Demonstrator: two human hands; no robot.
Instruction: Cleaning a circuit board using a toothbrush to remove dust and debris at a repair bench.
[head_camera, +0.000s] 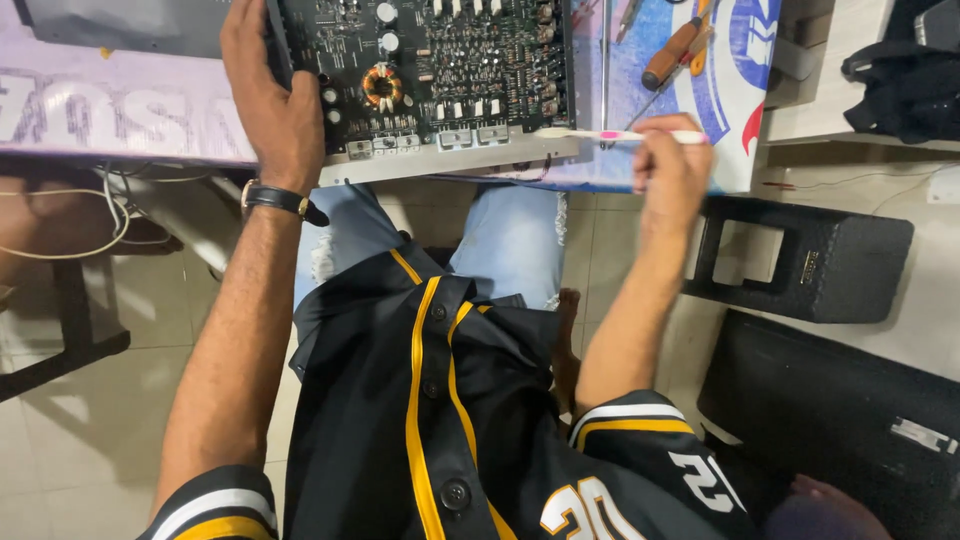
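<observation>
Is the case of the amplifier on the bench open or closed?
Open. The circuit board lies bare, its parts and copper coil visible with no cover over them. The left hand rests on its edge.

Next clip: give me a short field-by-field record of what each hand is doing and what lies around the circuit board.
left hand: left hand rests on the left edge of the circuit board, palm down
right hand: right hand grips a toothbrush, bristle end pointing toward the board's near edge
board: dark, densely populated, with a copper coil, lying in a metal chassis
bench: screwdriver with a brown handle lies to the right of the board
floor: black speaker box beside the person's right leg
wrist: watch on the left arm
</observation>
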